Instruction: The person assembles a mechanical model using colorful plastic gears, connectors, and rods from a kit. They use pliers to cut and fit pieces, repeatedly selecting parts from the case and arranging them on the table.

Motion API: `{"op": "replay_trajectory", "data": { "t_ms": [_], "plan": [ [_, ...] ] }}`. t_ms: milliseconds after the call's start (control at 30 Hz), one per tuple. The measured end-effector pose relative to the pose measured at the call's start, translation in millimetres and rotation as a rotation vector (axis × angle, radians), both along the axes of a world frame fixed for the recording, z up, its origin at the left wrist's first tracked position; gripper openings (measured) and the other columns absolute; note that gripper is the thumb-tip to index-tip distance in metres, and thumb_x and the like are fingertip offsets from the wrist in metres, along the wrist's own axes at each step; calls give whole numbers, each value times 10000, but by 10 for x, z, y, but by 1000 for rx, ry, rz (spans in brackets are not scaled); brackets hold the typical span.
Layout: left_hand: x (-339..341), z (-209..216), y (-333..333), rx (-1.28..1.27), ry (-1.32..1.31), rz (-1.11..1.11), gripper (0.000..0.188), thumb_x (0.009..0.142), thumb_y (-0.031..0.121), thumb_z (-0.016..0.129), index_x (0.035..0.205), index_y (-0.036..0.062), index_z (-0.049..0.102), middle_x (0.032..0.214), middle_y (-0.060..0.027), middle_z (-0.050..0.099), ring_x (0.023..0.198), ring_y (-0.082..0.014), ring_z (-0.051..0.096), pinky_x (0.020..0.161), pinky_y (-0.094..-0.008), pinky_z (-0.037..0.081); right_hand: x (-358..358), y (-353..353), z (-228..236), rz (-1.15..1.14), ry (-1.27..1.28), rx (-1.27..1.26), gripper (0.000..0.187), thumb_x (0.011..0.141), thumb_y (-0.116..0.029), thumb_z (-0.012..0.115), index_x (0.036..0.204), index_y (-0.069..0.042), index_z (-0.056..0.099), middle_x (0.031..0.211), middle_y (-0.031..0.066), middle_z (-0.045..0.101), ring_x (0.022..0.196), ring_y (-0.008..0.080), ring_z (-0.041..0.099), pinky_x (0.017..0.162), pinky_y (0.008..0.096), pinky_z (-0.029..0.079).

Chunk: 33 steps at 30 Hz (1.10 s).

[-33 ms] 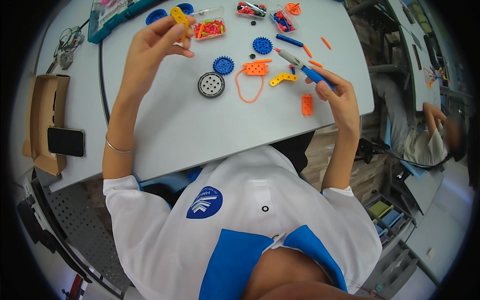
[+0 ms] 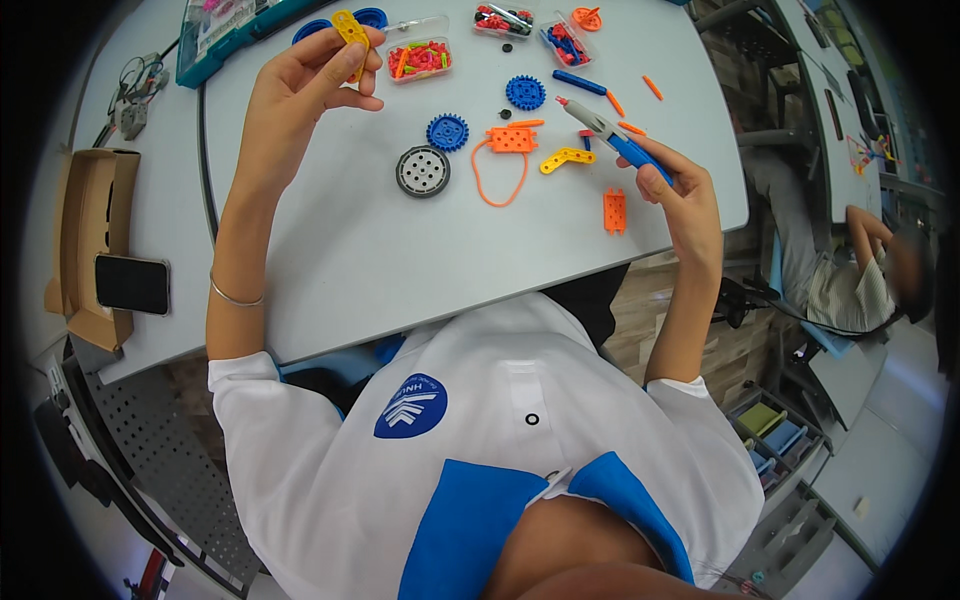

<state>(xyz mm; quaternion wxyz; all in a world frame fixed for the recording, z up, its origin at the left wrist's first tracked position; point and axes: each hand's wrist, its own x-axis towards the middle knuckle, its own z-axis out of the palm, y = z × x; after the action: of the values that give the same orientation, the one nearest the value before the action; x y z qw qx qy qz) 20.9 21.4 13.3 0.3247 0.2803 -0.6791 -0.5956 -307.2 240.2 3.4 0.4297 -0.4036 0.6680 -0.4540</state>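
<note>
Raised over the far left of the table, my left hand point(image 2: 298, 98) pinches a yellow perforated building beam point(image 2: 349, 30) between thumb and fingers. My right hand point(image 2: 688, 200) is closed around a grey-and-blue pen-shaped tool point(image 2: 612, 134), which points up and left with a small red piece at its tip. Near that tool lie a bent yellow beam point(image 2: 566, 159), an orange perforated plate point(image 2: 615, 211) and an orange block point(image 2: 511, 139) with an orange band point(image 2: 497, 204). Two blue gears point(image 2: 525, 93) and a grey-black wheel point(image 2: 423, 171) rest between my hands.
Small clear boxes of coloured pegs point(image 2: 420, 60) stand along the far side, with blue wheels beside them. Loose orange rods point(image 2: 652, 87) and a blue bar point(image 2: 580, 81) lie at the right. Leftward are a phone point(image 2: 133, 284) and cardboard box point(image 2: 90, 200). Another person point(image 2: 850, 285) sits at right.
My left hand and the yellow beam have shifted slightly left and up. The tool in my right hand has moved a little right and down. The parts on the table stay put.
</note>
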Motion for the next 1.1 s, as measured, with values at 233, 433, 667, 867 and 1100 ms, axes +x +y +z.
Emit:
{"op": "replay_trajectory", "data": {
  "t_ms": [233,433,667,867,1100],
  "plan": [
    [-178,-96,229,194,-15,-77,203,995,244,600,1037,48,629,927,-47,633,675,-45,475,574,-208,432,576,-224,23,87,26,-229,400,863,-109,773,1225,26,670,1066,104,695,919,127,620,812,252,489],
    [-133,-110,202,241,-111,-129,216,971,258,655,988,43,663,844,-19,623,585,-22,389,506,-170,302,783,-374,-80,127,136,-278,427,837,-162,800,1219,-15,678,1053,76,691,887,118,607,789,261,478],
    [-153,-176,181,241,-141,-150,179,961,208,671,1002,34,687,865,-24,654,576,-11,375,494,-184,260,839,-353,-159,132,246,-351,527,796,-216,830,1261,-41,655,1012,55,666,810,118,564,697,265,437],
    [-267,-434,27,-305,-40,309,138,929,105,708,1025,9,685,878,9,652,681,-16,453,574,-185,367,825,-283,-117,52,437,-352,614,743,-281,866,1272,-62,643,1027,39,643,768,118,516,652,260,396],
    [-272,-526,-71,-605,-245,335,146,926,107,711,1041,26,670,838,23,608,672,-42,448,593,-210,406,859,-219,-93,102,440,-342,630,739,-249,861,1289,-51,625,1065,58,643,796,145,529,678,276,432]
  ]
}}
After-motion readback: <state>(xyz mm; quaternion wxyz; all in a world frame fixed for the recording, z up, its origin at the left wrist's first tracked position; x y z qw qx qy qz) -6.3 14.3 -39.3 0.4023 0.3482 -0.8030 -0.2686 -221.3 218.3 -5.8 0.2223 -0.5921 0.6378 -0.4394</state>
